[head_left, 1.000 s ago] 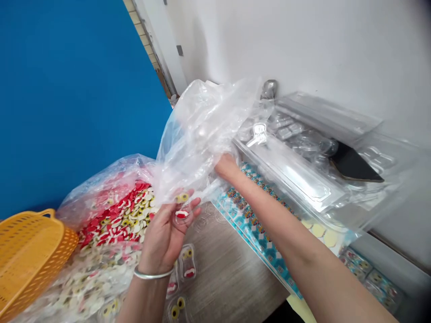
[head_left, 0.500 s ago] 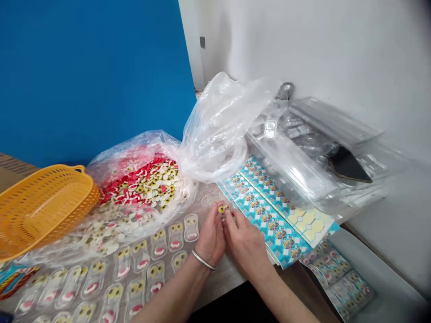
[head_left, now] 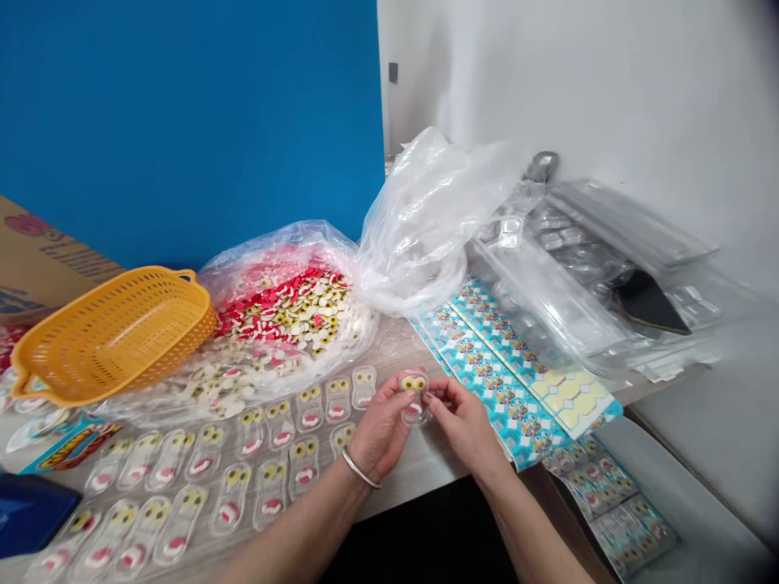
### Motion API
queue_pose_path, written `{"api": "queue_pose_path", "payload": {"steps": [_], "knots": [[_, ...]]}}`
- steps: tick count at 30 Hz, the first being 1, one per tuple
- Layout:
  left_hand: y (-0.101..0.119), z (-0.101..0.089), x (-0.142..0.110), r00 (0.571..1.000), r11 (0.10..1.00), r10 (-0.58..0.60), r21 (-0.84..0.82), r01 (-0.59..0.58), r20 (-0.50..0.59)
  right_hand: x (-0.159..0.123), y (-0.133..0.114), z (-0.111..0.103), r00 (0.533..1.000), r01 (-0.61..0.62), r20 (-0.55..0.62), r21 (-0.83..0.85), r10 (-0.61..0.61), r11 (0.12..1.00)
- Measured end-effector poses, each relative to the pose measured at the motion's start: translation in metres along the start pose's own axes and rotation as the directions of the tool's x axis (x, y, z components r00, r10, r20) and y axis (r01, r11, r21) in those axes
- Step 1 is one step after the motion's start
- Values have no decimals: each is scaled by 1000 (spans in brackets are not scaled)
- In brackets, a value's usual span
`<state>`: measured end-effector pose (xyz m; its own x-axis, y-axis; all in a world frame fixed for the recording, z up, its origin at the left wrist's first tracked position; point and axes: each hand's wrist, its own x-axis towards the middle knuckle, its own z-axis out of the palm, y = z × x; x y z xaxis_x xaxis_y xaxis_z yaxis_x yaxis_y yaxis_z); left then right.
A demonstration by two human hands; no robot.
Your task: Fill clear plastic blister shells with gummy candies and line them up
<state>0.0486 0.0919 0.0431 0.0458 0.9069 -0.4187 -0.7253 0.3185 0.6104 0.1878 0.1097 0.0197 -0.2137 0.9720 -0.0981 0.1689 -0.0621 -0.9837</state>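
Observation:
Both hands meet over the tabletop. My left hand [head_left: 378, 431] and my right hand [head_left: 463, 423] pinch a small clear plastic blister [head_left: 415, 398] between their fingers. It has yellow cartoon eyes and a red-and-white mouth printed or set inside. A bangle [head_left: 360, 469] circles my left wrist. Just left of my left hand, rows of similar filled blisters [head_left: 270, 495] lie flat on the table. Close beyond my right hand lie stacked blue printed cards [head_left: 502, 389].
A clear bag of eye and mouth pieces [head_left: 286, 312] sits behind the blister rows, beside an orange plastic basket [head_left: 115, 334]. A crumpled clear bag [head_left: 426, 235] and clear plastic trays [head_left: 563, 280] stand by the white wall. Printed sheets [head_left: 614, 511] hang lower right, past the table edge [head_left: 419, 478].
My hands have moved from apart, with my right hand in the clear bag, to together on the blister. The bag now rests on the table, and the view has swung toward the table.

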Motion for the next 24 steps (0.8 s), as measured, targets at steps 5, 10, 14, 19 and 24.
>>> {"api": "queue_pose_path", "payload": {"steps": [5, 10, 14, 19, 24], "knots": [[-2, -15, -11, 999, 1000, 9, 16, -8, -41, 0, 7, 15, 988, -108, 128, 173, 87, 979], [5, -29, -18, 985, 984, 87, 170, -61, -150, 10, 9, 23, 965, -231, 168, 170, 202, 958], [27, -41, -23, 919, 891, 324, 398, -217, -226, 40, 16, 26, 984, -166, 49, -127, 173, 978], [46, -51, -27, 899, 822, 385, 521, -231, -208, 61, 16, 39, 995, -83, 15, -385, 96, 919], [46, -57, -26, 888, 795, 403, 565, -220, -221, 55, 0, 45, 990, 118, 40, -760, -136, 638]]}}
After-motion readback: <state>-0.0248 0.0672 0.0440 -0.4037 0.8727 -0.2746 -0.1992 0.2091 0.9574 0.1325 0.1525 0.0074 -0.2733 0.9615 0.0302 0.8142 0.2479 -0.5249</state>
